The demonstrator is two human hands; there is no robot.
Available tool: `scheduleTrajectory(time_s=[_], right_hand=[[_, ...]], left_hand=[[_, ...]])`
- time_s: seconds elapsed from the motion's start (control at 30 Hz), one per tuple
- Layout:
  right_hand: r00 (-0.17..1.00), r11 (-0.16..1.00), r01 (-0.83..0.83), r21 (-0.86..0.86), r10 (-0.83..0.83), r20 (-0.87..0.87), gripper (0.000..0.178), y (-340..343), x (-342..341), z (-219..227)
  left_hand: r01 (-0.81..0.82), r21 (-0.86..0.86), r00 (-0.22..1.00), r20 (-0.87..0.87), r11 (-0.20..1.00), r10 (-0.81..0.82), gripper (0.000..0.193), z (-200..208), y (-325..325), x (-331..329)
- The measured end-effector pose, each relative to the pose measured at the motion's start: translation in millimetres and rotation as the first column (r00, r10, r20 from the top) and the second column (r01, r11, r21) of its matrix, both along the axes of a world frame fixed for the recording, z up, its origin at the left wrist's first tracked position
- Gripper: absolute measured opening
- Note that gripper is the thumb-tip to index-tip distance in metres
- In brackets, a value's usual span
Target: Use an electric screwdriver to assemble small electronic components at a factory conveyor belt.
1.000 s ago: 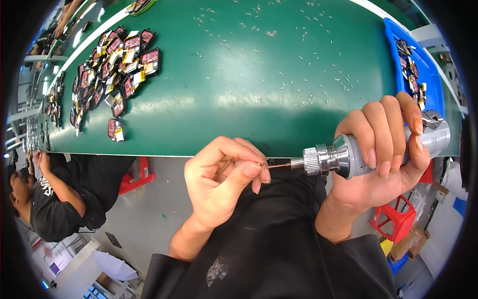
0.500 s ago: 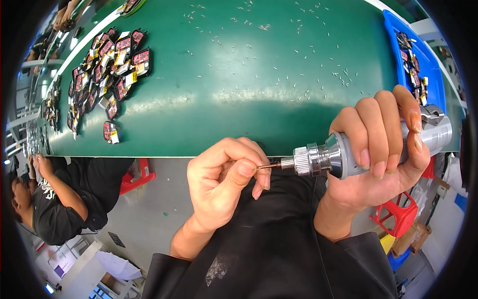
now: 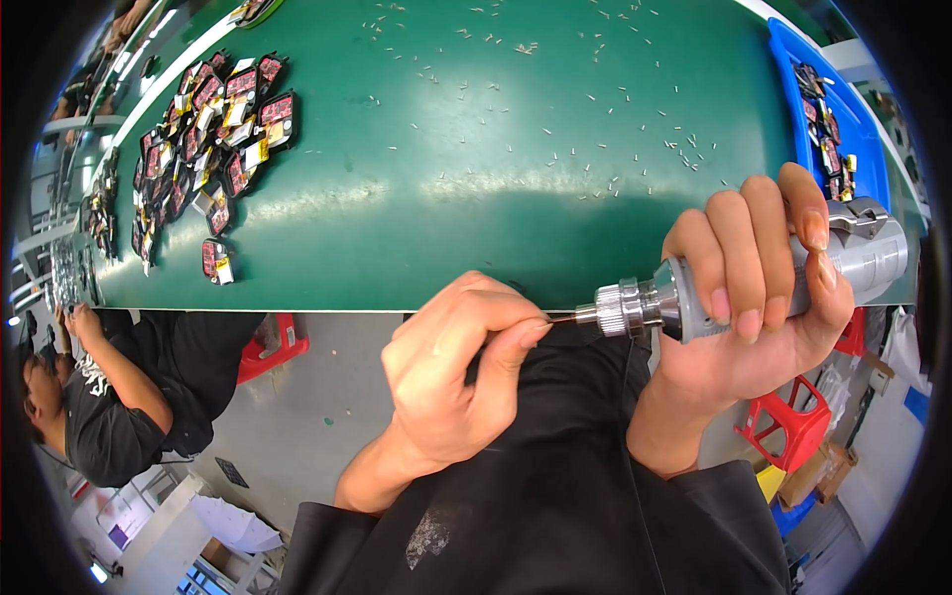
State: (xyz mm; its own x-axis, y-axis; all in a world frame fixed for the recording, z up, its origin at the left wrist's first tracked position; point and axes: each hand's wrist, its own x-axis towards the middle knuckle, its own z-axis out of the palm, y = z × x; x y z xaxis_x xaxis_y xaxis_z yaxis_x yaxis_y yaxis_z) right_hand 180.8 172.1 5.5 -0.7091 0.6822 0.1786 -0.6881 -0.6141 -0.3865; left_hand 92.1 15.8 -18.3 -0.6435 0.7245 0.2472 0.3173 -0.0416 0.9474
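Across a green worktable (image 3: 397, 243), circuit-board units (image 3: 238, 129) lie heaped at left; the left hand (image 3: 446, 387) pinches thumb and forefinger together at the tip of a thin bit (image 3: 565, 318), contents too small to tell; the right hand (image 3: 754, 347) grips the grey power screwdriver (image 3: 676, 297) near a blue tray (image 3: 863, 134)

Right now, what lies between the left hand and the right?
In the head view, the driver: its ribbed nose and thin bit span the stretch. The bit ends at the left hand; the right hand grips the body.
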Motion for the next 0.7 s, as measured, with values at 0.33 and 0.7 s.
scheduleTrajectory(time_s=[0.33, 0.7], right_hand=[[0.997, 0.996, 0.048, -0.080, -0.052, -0.050, 0.011, 7.5, -8.3, -8.8], [0.964, 0.952, 0.244, -0.186, -0.217, 0.155, 0.015, 2.2, -6.6, -15.8]], left_hand=[[0.017, -0.016, 0.998, -0.053, 1.000, -0.018, 0.026, 11.5, 8.9, -24.3], [-0.624, -0.247, 0.648, -0.694, 0.741, 0.314, 0.030, 71.9, -8.6, -312.4]])
